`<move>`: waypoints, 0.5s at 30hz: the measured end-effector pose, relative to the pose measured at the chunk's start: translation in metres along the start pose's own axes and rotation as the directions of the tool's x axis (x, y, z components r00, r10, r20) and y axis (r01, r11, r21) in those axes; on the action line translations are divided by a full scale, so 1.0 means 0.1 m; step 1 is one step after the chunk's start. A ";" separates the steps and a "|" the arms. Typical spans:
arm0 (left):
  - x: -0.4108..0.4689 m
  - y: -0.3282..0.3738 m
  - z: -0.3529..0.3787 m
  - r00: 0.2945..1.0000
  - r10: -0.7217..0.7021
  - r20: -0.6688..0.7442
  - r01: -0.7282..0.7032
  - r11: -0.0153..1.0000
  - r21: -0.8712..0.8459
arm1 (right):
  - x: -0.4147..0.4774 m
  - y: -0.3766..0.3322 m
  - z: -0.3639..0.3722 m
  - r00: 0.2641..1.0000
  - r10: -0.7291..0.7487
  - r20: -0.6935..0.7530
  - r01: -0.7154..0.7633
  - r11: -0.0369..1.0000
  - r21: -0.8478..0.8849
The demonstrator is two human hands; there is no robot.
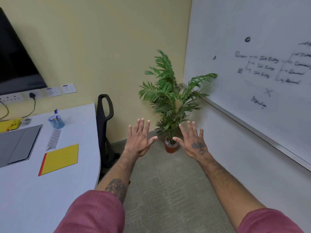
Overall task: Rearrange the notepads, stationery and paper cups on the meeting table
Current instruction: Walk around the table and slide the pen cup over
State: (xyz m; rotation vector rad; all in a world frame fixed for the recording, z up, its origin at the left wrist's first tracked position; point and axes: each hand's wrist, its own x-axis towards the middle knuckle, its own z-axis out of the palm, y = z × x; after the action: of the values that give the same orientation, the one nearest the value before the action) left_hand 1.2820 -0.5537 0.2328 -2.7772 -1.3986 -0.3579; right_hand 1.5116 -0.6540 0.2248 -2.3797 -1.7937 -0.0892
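My left hand (140,138) and my right hand (192,140) are stretched out in front of me over the carpet, palms down, fingers spread, holding nothing. They are off the table, to its right. On the white meeting table (50,190) at the left lies a yellow notepad with a red spine (59,159). Behind it is a clear ruler (53,139) and a blue transparent cup holding pens (56,121). Another yellow pad (10,125) lies at the far left edge near the wall.
A grey panel set into the table (18,145) sits left of the notepad. A black chair (105,125) stands at the table's right edge. A potted palm (170,105) fills the corner. A whiteboard (260,64) covers the right wall, a dark screen (15,61) the left.
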 end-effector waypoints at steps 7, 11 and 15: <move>1.02 -0.68 0.08 0.998 -0.065 -0.011 0.065 0.998 0.000 | 1.34 -0.23 0.16 0.998 -0.069 -0.005 0.069 0.998 -0.011; 1.47 -1.11 0.08 0.995 -0.096 -0.023 0.096 0.995 0.025 | 1.93 -0.48 0.21 0.994 -0.104 -0.014 0.104 0.995 -0.012; 1.91 -1.69 0.02 0.985 -0.172 -0.032 0.173 0.984 0.037 | 2.66 -0.88 0.33 0.986 -0.167 -0.013 0.168 0.986 0.017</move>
State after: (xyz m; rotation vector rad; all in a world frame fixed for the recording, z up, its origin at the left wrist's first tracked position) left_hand 1.2576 -0.3006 0.2547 -2.6160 -1.6264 -0.3670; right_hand 1.4996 -0.3722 0.2382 -2.2077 -1.9779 -0.1062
